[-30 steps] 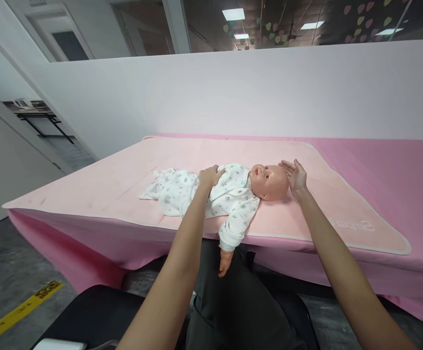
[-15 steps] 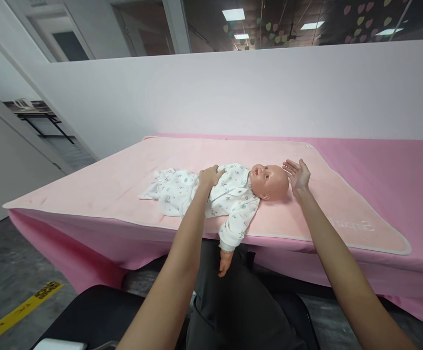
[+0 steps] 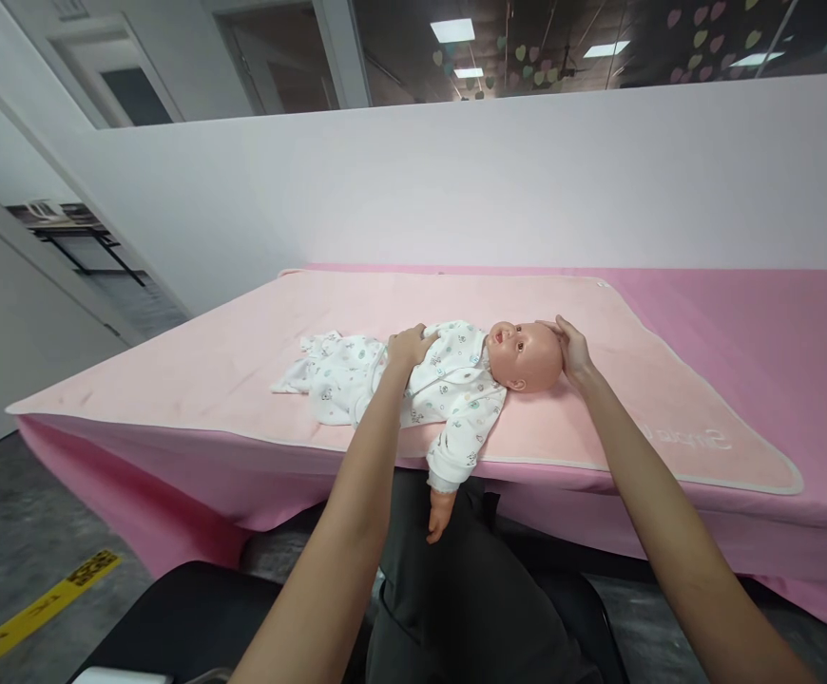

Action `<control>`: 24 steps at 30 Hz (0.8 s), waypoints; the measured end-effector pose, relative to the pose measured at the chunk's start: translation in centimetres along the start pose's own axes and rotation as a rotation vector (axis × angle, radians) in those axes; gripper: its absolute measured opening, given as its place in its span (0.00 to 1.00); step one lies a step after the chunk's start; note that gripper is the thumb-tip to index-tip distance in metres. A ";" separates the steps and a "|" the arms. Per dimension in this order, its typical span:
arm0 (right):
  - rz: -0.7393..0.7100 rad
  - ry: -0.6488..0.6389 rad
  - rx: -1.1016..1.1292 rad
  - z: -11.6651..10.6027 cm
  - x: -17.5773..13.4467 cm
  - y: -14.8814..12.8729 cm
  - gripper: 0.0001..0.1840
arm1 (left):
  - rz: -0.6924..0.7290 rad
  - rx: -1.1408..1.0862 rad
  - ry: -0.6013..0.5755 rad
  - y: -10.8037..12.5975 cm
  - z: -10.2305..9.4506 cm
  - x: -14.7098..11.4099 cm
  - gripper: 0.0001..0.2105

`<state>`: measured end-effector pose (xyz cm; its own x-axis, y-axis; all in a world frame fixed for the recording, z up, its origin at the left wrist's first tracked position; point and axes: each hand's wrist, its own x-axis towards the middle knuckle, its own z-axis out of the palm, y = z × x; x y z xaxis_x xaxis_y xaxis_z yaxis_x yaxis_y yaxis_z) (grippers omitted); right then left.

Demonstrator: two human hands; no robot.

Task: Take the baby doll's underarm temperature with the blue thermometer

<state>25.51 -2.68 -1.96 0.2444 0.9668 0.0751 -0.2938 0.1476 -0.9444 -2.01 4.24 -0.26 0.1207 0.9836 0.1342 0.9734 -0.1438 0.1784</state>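
A baby doll (image 3: pixel 456 370) in a white printed outfit lies on its back on a pale pink blanket (image 3: pixel 206 351), head to the right. One of its arms hangs over the table's front edge. My left hand (image 3: pixel 411 346) rests on the doll's belly, fingers lying flat on the cloth. At the crown of the doll's bald head (image 3: pixel 528 356) is my right hand (image 3: pixel 571 350), its fingers stretched and curving along the top. Part of that palm is turned away from view.
Pink cloth (image 3: pixel 777 361) covers the table under the blanket. A white wall (image 3: pixel 456 190) stands behind it. Below me are a black chair (image 3: pixel 178 617) and my dark-trousered leg (image 3: pixel 449 608). Yellow tape (image 3: pixel 35 608) marks the floor at left.
My right hand has moved left from beside the doll's head to its crown, and its palm has turned inward. My left hand stays on the belly.
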 end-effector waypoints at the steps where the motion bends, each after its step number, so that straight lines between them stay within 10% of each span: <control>1: -0.015 0.051 0.007 -0.1 0.2 0.0 0.20 | 0.001 0.001 0.000 0.0 0.0 0.0 0.21; 14: 0.018 -0.038 -0.007 0.6 -0.3 0.7 0.17 | -0.003 0.010 -0.003 0.0 0.0 0.0 0.21; 24: -0.087 0.157 0.029 -0.3 0.4 0.3 0.15 | -0.009 0.016 -0.005 0.0 -0.1 0.1 0.21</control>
<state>25.84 -2.32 -2.34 0.4105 0.9061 0.1027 -0.2914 0.2371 -0.9268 -1.99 4.31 -0.19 0.1124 0.9854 0.1281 0.9775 -0.1328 0.1637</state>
